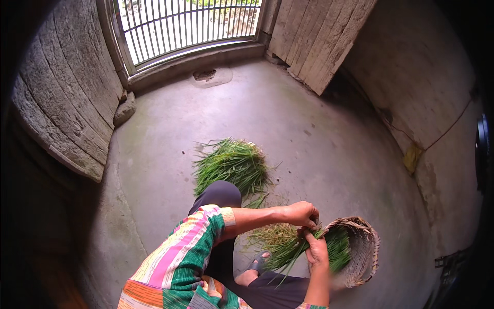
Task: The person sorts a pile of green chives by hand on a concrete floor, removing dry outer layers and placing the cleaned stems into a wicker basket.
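My right hand [316, 250] is closed round a small bunch of long, thin green chives [288, 253], whose blades hang down to the left. Just above it, my left hand [302, 213] has its fingers pinched together at the bunch's upper end. What lies between those fingertips is too small to make out. A woven basket [371, 252] lies tipped beside my right hand, with more green chives [337, 250] inside. Yellowish trimmings [271, 234] are scattered on the floor under my left forearm. Beyond my knee lies a large heap of chives [230, 165].
Grey concrete floor [164, 123] surrounds me. Ahead stands a barred metal gate [190, 28] between two weathered wooden doors [72, 92]. A broken hole [204, 75] shows near the threshold. A yellow bag [412, 157] hangs by the right wall. My sandalled foot [256, 263] is near the trimmings.
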`<action>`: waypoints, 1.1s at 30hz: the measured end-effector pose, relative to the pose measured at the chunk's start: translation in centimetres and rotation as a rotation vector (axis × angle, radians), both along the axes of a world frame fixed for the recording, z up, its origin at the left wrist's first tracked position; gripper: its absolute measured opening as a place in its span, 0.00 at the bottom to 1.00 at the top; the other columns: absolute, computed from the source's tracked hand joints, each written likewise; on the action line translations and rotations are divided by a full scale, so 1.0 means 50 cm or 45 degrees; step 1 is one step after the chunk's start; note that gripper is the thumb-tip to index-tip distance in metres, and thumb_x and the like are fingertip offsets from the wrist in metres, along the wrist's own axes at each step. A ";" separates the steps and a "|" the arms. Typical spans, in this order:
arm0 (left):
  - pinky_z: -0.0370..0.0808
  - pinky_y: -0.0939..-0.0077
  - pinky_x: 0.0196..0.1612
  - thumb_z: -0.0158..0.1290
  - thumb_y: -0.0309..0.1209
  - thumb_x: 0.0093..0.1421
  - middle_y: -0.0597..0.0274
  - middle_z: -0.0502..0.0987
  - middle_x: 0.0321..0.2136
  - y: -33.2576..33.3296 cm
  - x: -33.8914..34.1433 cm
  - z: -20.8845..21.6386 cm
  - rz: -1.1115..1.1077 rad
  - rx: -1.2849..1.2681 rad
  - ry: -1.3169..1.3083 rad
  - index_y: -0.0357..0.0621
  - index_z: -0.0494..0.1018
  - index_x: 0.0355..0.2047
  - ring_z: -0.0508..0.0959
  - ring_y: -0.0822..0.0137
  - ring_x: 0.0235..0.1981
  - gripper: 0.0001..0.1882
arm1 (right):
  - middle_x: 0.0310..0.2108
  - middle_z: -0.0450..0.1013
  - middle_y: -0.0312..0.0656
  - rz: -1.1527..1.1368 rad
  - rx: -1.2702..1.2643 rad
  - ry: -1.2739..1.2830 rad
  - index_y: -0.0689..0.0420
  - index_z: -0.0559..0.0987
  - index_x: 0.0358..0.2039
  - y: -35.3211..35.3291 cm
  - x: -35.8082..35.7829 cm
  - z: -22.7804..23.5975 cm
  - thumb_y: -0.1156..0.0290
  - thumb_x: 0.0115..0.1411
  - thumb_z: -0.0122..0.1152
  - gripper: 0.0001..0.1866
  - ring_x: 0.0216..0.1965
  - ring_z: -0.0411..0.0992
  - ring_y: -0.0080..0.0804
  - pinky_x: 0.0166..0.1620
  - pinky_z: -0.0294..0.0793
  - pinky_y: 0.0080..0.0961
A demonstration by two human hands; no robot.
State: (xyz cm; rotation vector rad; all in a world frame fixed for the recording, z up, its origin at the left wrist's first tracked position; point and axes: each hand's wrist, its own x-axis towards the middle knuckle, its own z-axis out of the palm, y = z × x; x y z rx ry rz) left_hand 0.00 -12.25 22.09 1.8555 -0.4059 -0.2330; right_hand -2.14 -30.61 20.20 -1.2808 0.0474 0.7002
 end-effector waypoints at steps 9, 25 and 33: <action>0.72 0.71 0.30 0.56 0.33 0.53 0.53 0.77 0.23 -0.006 -0.023 0.026 0.015 -0.215 -0.111 0.36 0.72 0.32 0.76 0.65 0.24 0.12 | 0.25 0.68 0.38 0.149 0.115 0.202 0.57 0.70 0.35 0.002 -0.003 0.030 0.74 0.55 0.58 0.09 0.30 0.71 0.33 0.36 0.74 0.37; 0.71 0.78 0.41 0.52 0.34 0.58 0.64 0.74 0.34 -0.061 -0.082 0.000 -0.578 -0.856 0.691 0.37 0.66 0.46 0.72 0.75 0.38 0.18 | 0.17 0.64 0.35 0.644 0.314 0.481 0.59 0.72 0.25 -0.002 -0.051 -0.005 0.72 0.53 0.59 0.06 0.21 0.64 0.28 0.34 0.69 0.34; 0.70 0.75 0.30 0.45 0.37 0.62 0.67 0.68 0.21 0.006 0.018 0.004 0.515 -0.947 0.600 0.42 0.67 0.35 0.72 0.71 0.22 0.11 | 0.30 0.71 0.41 0.463 0.221 0.297 0.65 0.70 0.41 0.046 -0.028 0.009 0.69 0.57 0.55 0.15 0.27 0.71 0.26 0.34 0.72 0.23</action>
